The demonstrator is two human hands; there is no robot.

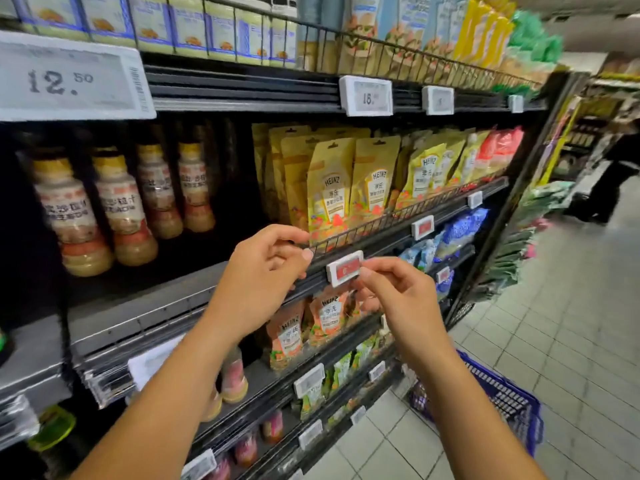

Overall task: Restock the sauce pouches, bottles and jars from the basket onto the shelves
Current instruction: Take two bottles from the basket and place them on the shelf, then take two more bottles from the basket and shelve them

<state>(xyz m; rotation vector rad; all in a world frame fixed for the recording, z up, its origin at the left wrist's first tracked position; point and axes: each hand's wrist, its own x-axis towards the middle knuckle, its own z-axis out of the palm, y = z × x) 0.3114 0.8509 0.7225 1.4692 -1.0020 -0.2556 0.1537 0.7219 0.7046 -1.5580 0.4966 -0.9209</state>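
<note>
Presently, my right hand (398, 296) pinched the right end of the red price tag (344, 268) clipped to the shelf edge (388, 242), thumb and forefinger grasping it. My left hand (263, 271) sat just left of the tag, its fingers (294, 237) curled at the wire guard (398, 216); I could not tell whether they gripped anything. Yellow sauce pouches (330, 192) stood upright behind that guard, orange pouches (325, 317) on the shelf below, dressing bottles (100, 209) further left. The blue basket (502, 403) stood on the floor at lower right, its contents indistinct.
</note>
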